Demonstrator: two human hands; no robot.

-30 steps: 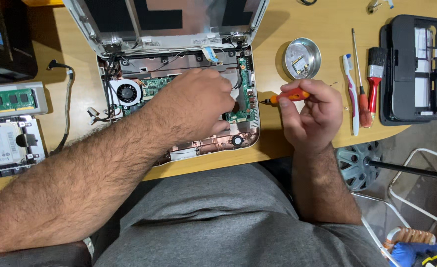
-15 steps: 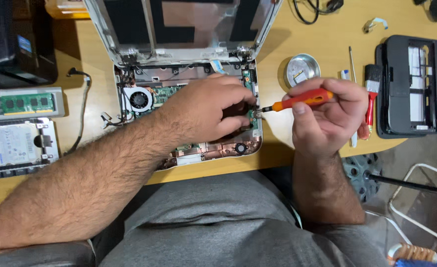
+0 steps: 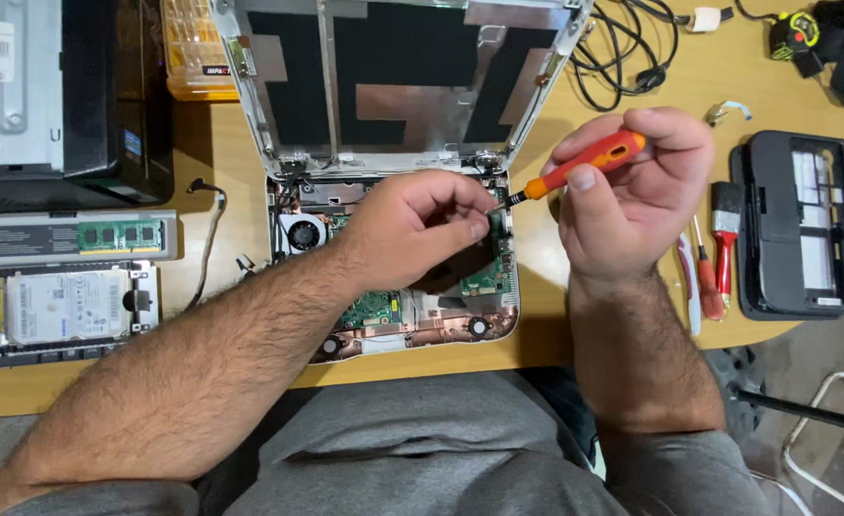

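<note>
1. Since half a second ago, the right hand (image 3: 632, 205) is lifting higher above the desk (image 3: 823, 86), and the orange screwdriver (image 3: 579, 167) is now tilting up to the right, with its dark tip coming down by the left hand's fingertips (image 3: 474, 229); the round metal tin that was showing beside that hand is no longer in view.
2. Far left, a black computer case (image 3: 68, 105) is lying on the desk, with a green memory stick (image 3: 121, 235) and a silver hard drive (image 3: 68, 306) sitting below it.
3. An opened small laptop (image 3: 393, 287) is lying at the desk's near edge, in front of the person's lap, with its bare lid frame (image 3: 393, 86) standing open at the back.
4. Inside the white base, a small round fan (image 3: 302, 232), green circuit boards and copper-coloured metal are showing.
5. Reaching in from lower left, the left hand (image 3: 422, 234) is hovering over the middle of the board, its fingers curling together in a pinch near the base's right edge; what they are pinching, I cannot tell.
6. Fingers and thumb of the right hand are wrapping firmly around the screwdriver's handle, with the wrist bending back.
7. Farther right, a red-handled brush (image 3: 725, 239) and a second screwdriver (image 3: 706, 277) are lying beside a black plastic cover (image 3: 804, 229).
</note>
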